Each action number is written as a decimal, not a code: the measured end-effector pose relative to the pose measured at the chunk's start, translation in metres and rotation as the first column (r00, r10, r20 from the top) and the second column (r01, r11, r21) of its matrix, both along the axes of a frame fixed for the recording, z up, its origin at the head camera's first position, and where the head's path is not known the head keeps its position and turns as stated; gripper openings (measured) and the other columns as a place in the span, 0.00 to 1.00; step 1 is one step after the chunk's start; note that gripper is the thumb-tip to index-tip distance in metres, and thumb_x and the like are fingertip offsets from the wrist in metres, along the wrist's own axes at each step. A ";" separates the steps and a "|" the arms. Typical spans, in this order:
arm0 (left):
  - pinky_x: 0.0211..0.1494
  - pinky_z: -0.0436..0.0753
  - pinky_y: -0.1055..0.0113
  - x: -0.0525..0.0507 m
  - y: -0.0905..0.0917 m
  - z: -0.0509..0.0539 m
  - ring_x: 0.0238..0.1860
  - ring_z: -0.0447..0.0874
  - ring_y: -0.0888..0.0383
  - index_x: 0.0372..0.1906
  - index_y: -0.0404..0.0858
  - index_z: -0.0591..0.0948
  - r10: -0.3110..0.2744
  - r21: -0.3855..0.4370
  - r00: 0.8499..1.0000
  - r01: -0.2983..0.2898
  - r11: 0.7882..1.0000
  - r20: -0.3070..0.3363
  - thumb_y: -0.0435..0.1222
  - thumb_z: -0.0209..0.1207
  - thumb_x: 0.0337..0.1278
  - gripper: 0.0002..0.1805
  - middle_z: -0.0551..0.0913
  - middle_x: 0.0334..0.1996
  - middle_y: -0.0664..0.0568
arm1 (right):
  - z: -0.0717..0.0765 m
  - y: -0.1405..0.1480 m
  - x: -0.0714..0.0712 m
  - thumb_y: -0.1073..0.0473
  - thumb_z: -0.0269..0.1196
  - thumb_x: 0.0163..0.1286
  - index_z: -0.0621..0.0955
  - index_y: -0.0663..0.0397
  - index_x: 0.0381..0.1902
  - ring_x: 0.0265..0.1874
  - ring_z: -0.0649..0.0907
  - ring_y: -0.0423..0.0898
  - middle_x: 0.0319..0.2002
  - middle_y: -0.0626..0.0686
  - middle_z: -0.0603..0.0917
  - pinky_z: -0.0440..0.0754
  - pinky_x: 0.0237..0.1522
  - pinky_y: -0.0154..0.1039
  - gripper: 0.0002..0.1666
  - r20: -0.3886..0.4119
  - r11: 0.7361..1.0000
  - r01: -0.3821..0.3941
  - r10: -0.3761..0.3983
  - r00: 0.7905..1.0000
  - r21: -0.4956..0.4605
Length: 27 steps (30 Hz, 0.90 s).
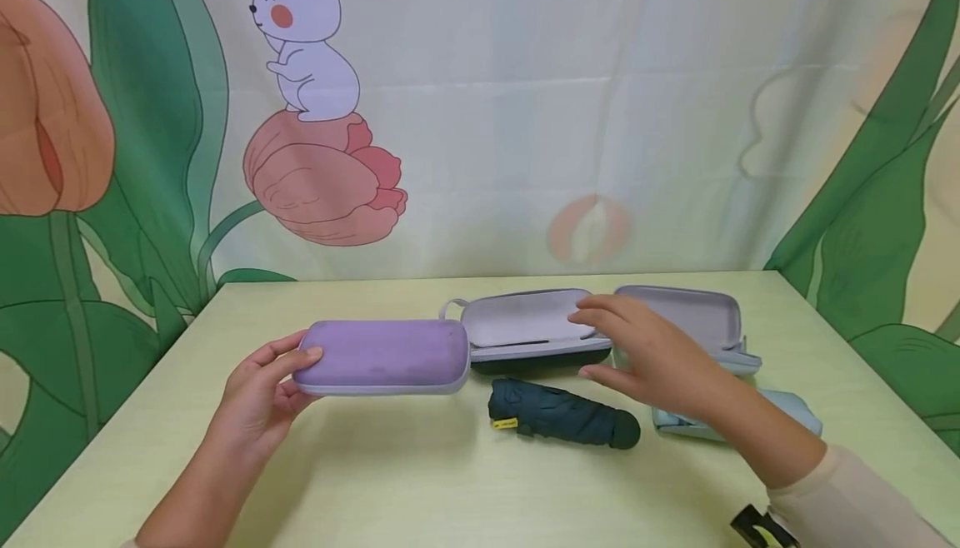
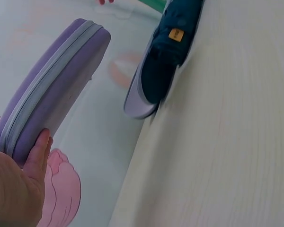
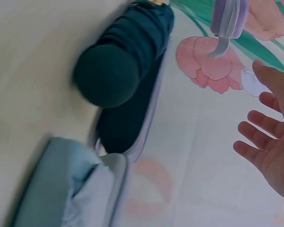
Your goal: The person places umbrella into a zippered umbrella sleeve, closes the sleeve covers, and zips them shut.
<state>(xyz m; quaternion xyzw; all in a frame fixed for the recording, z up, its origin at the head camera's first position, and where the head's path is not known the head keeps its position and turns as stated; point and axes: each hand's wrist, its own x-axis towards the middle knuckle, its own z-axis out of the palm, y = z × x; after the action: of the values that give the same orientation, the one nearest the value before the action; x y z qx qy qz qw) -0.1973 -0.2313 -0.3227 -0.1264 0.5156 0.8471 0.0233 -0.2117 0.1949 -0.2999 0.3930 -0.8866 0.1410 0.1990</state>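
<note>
In the head view my left hand grips the left end of a closed purple zip case, thumb on top, and holds it above the table. The left wrist view shows the case side-on with its pale zip band. My right hand has its fingers spread and holds nothing, over the area by two opened cases. Of these, the dark-bodied case has a pale lid interior and the grey case stands to its right. A folded dark teal umbrella lies in front of them.
A light blue folded item lies at the right of the table, partly behind my right forearm. A black object shows by the right sleeve at the bottom edge. A printed curtain hangs behind the table.
</note>
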 end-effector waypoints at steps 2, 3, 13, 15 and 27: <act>0.44 0.85 0.64 -0.002 -0.007 -0.003 0.38 0.87 0.56 0.37 0.46 0.85 0.001 0.009 1.000 -0.001 1.000 -0.012 0.27 0.66 0.55 0.10 0.83 0.41 0.56 | -0.004 0.004 0.001 0.53 0.75 0.56 0.76 0.56 0.60 0.60 0.74 0.54 0.63 0.56 0.74 0.78 0.54 0.51 0.36 -0.017 1.000 0.005 -0.005 1.000 -0.007; 0.43 0.85 0.64 -0.002 -0.010 -0.005 0.37 0.87 0.56 0.37 0.46 0.85 0.003 0.012 1.000 -0.003 1.000 -0.019 0.27 0.66 0.55 0.10 0.84 0.40 0.56 | -0.006 0.005 0.001 0.52 0.75 0.56 0.76 0.56 0.60 0.60 0.74 0.55 0.63 0.56 0.74 0.78 0.54 0.51 0.36 -0.023 1.000 0.008 -0.009 1.000 -0.007; 0.39 0.86 0.63 -0.015 -0.043 -0.023 0.34 0.87 0.56 0.33 0.44 0.86 0.042 0.016 0.998 -0.042 0.999 -0.046 0.25 0.65 0.55 0.10 0.85 0.36 0.56 | -0.017 0.017 0.007 0.48 0.74 0.55 0.70 0.55 0.67 0.65 0.69 0.57 0.67 0.59 0.69 0.73 0.59 0.57 0.45 0.069 1.000 0.013 -0.014 0.998 0.023; 0.38 0.86 0.62 -0.019 -0.048 -0.025 0.34 0.87 0.56 0.32 0.45 0.86 0.054 0.005 0.998 -0.054 0.999 -0.037 0.24 0.65 0.54 0.11 0.85 0.35 0.56 | -0.019 0.019 0.008 0.45 0.73 0.56 0.66 0.53 0.71 0.67 0.67 0.58 0.70 0.59 0.65 0.70 0.60 0.59 0.49 0.120 0.999 0.018 -0.023 0.992 0.036; 0.36 0.86 0.64 -0.035 -0.073 -0.039 0.32 0.87 0.57 0.31 0.46 0.86 0.096 -0.025 0.995 -0.096 0.995 0.006 0.25 0.67 0.52 0.11 0.84 0.33 0.57 | -0.032 0.022 0.014 0.40 0.72 0.55 0.62 0.52 0.73 0.68 0.65 0.60 0.73 0.60 0.59 0.67 0.62 0.61 0.54 0.168 0.998 -0.003 -0.008 0.986 0.066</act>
<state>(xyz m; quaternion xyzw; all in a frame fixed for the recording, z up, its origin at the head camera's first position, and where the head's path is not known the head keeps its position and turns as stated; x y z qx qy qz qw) -0.2318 -0.3039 -0.3619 -0.1543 0.5194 0.8403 -0.0170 -0.1978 0.2170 -0.3320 0.3851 -0.9049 0.1440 0.1106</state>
